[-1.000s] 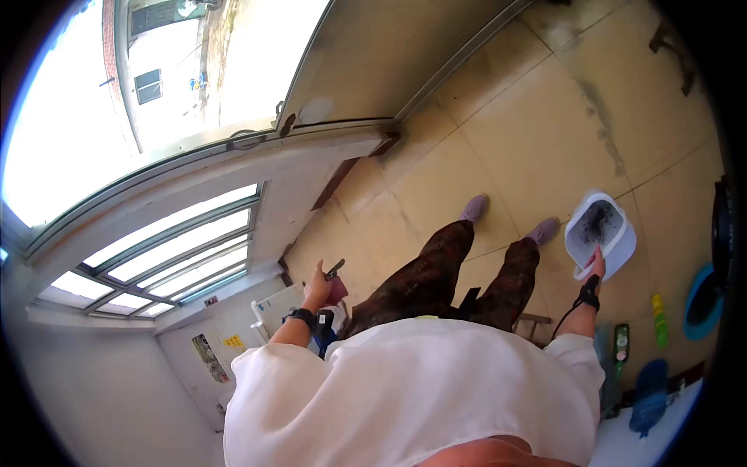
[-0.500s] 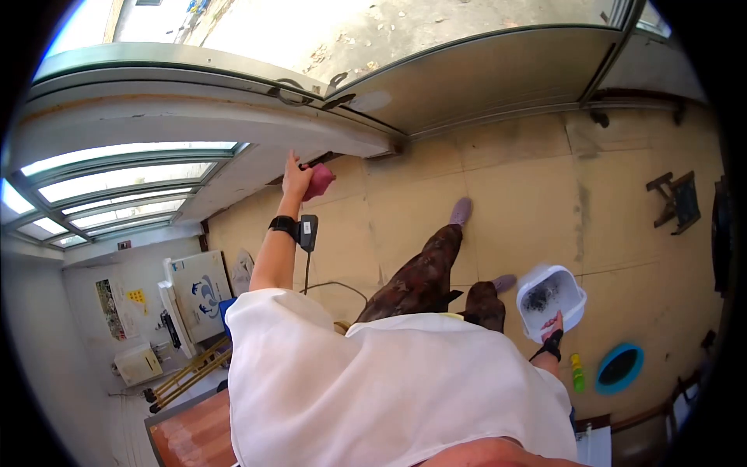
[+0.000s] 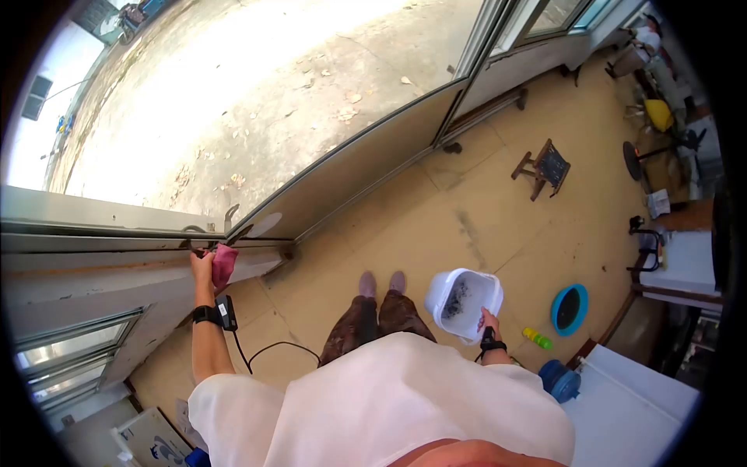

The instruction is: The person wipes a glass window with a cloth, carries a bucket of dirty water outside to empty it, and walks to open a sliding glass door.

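Observation:
My left hand (image 3: 201, 270), stretched out to the left, is closed with a pink cloth (image 3: 223, 265) hanging from it. Its fingers are up against a dark door handle (image 3: 204, 247) at the edge of the metal-framed glass door; whether they also grip the handle I cannot make out. Down at my right side, my right hand (image 3: 489, 321) clasps the rim of a white plastic basin (image 3: 440, 292). The basin tilts so its inside shows, with dark specks or dirt in it.
A small folding stool (image 3: 551, 168) stands on the tiled floor (image 3: 389, 233). To the right are a blue tub (image 3: 569, 309), a yellow-green bottle (image 3: 537, 338) and a blue water jug (image 3: 560, 380). Another person (image 3: 644, 45) is at the far right. A black cable (image 3: 272, 345) hangs by my left arm.
My left hand has reached the door handle with the pink cloth. My view has turned to the right, and my feet now stand side by side. The basin stays in my right hand.

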`<state>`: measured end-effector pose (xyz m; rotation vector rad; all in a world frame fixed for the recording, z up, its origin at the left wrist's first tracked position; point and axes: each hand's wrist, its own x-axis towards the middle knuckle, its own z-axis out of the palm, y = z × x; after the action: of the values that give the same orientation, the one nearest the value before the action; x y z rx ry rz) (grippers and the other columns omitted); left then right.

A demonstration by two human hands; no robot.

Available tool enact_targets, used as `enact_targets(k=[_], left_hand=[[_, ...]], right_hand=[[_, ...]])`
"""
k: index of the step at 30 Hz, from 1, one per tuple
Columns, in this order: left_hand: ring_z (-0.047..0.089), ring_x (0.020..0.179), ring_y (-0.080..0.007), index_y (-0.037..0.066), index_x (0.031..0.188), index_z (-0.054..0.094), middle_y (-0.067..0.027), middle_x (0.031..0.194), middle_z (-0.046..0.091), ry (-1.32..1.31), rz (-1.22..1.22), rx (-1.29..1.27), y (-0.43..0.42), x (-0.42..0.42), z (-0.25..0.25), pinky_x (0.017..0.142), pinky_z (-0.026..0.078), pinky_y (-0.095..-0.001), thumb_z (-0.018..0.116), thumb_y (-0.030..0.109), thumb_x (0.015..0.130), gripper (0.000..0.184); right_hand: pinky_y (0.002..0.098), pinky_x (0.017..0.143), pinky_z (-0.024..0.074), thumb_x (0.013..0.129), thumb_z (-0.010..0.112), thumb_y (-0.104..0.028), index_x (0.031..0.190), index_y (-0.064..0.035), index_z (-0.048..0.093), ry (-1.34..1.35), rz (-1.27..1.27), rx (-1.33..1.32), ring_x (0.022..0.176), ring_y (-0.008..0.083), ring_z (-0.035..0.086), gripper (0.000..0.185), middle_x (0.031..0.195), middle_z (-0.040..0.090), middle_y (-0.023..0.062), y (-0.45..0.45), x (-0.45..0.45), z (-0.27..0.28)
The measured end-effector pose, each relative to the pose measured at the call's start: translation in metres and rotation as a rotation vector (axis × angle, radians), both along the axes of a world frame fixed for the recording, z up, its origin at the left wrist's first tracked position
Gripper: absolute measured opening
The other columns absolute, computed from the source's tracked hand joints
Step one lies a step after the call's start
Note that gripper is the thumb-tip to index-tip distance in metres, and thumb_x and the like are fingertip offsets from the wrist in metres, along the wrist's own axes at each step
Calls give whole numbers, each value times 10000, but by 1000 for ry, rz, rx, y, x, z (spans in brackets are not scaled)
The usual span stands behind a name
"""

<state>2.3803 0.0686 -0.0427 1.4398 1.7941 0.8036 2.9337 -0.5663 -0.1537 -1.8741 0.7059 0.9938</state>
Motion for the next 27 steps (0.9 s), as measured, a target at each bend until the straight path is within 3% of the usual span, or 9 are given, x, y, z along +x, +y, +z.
enact_targets(k=[1, 9, 13, 14, 18, 22, 24, 26, 27], left_hand=[[515, 764, -138, 37, 951, 484, -35, 840, 526, 61, 35, -38, -1, 3, 6, 667, 424, -251, 600, 1, 644, 330], [526, 811, -161, 14, 1010, 483, -74, 915, 547, -54, -19, 10, -28, 56, 45, 707, 427, -272, 618, 49, 655, 382], [543, 777, -162, 20, 976, 510, -58, 864, 579, 151, -93, -17, -19, 63, 40, 711, 427, -271, 637, 127, 663, 354], [574, 795, -219, 46, 948, 519, -83, 840, 603, 194, -93, 30, -33, 82, 67, 730, 434, -313, 639, 209, 650, 360], [535, 884, -414, 37, 987, 490, -231, 900, 586, 364, -180, -11, -34, 94, 78, 765, 421, -430, 592, 306, 662, 434], [549, 914, -373, 58, 1044, 484, -201, 971, 588, 343, -307, 58, -38, 122, 86, 771, 433, -421, 617, 274, 670, 452], [551, 926, -368, 52, 1099, 461, -208, 995, 583, 374, -334, -63, -44, 149, 101, 776, 437, -420, 614, 265, 663, 508], [530, 986, -353, 30, 1217, 399, -209, 1084, 549, 281, -463, 32, -40, 158, 93, 839, 420, -385, 565, 199, 667, 598], [537, 986, -330, 91, 1227, 429, -184, 1093, 555, 218, -526, -15, -33, 158, 88, 845, 422, -367, 563, 191, 667, 585]], right_hand=[[316, 319, 381, 773, 608, -343, 657, -89, 452, 9, 94, -5, 364, 156, 425, 319, 491, 413, 18, 8, 2, -1], [297, 356, 379, 784, 596, -349, 656, -82, 443, 81, 173, 56, 392, 156, 439, 334, 511, 437, 33, 65, -3, 8], [299, 357, 369, 790, 592, -350, 656, -92, 438, 80, 243, 28, 398, 152, 429, 328, 515, 426, 22, 76, -6, -3], [304, 355, 360, 792, 590, -351, 652, -102, 432, 83, 180, 72, 400, 149, 416, 327, 511, 414, 15, 78, -8, -11], [307, 338, 377, 803, 575, -353, 656, -123, 402, 149, 134, 181, 380, 141, 407, 324, 490, 376, -3, 86, -23, -7], [332, 333, 348, 803, 579, -359, 671, -140, 399, 164, 121, 188, 381, 137, 379, 313, 486, 357, -14, 93, -28, -20], [331, 338, 341, 801, 582, -362, 672, -145, 399, 158, 151, 178, 384, 135, 374, 312, 486, 354, -17, 95, -24, -13], [299, 418, 292, 797, 579, -378, 620, -178, 367, 132, 105, 128, 422, 121, 319, 342, 481, 313, -43, 106, -27, -5], [301, 414, 295, 796, 581, -378, 623, -177, 370, 115, 84, 112, 421, 121, 322, 339, 481, 317, -42, 109, -30, -1]])
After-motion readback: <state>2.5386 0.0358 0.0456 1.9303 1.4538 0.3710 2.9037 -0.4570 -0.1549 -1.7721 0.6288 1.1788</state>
